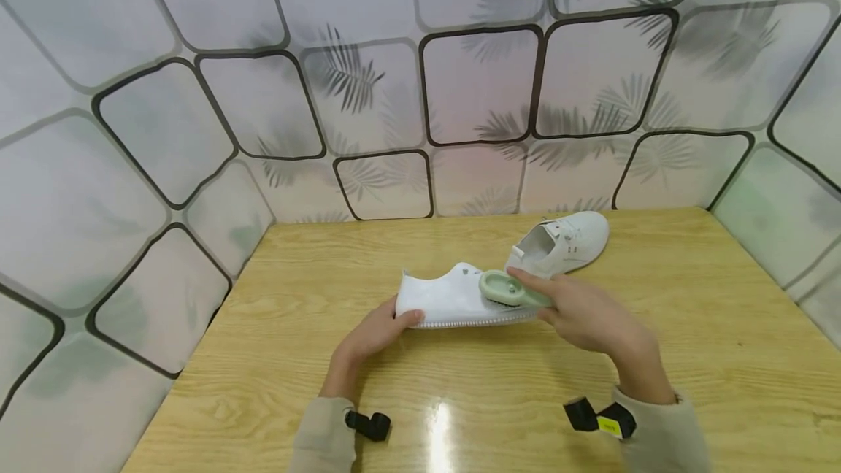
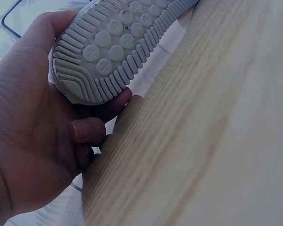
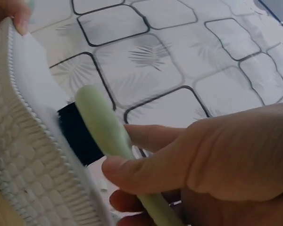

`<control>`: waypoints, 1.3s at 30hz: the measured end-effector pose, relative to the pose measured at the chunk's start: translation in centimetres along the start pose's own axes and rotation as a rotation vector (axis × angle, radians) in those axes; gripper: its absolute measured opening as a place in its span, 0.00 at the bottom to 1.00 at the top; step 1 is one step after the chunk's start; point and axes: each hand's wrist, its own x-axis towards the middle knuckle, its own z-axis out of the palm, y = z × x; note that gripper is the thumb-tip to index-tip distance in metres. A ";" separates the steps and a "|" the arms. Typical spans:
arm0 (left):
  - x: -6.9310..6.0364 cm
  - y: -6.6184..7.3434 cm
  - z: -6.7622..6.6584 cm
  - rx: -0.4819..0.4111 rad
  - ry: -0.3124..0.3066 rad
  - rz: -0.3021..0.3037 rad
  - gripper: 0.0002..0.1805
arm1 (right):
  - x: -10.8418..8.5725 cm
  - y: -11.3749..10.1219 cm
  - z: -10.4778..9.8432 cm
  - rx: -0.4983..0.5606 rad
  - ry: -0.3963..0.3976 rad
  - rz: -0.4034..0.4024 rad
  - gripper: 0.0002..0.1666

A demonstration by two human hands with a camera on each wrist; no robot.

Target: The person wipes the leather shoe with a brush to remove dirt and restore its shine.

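A white shoe is tilted on its side above the wooden table, its patterned sole turned toward the person. My left hand grips it at the heel, the thumb along the sole's edge. In my right hand is a pale green brush, held by its handle with the index finger stretched along it. The brush's dark bristles meet the shoe's upper near the front. The toe is partly hidden behind the brush and right hand in the head view.
A second white shoe stands at the back right of the wooden table, just behind the right hand. Patterned wall panels rise at the table's back and sides.
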 end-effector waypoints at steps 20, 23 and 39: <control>-0.2 -0.2 0.0 0.025 0.012 -0.007 0.31 | -0.6 0.3 -0.3 0.070 -0.069 -0.022 0.40; -0.1 -0.1 0.0 0.019 0.013 0.000 0.31 | -1.2 0.9 -0.9 0.109 -0.090 0.013 0.40; 0.1 -0.3 -0.1 0.030 0.005 0.014 0.32 | -0.9 1.0 -0.9 0.144 -0.118 0.010 0.40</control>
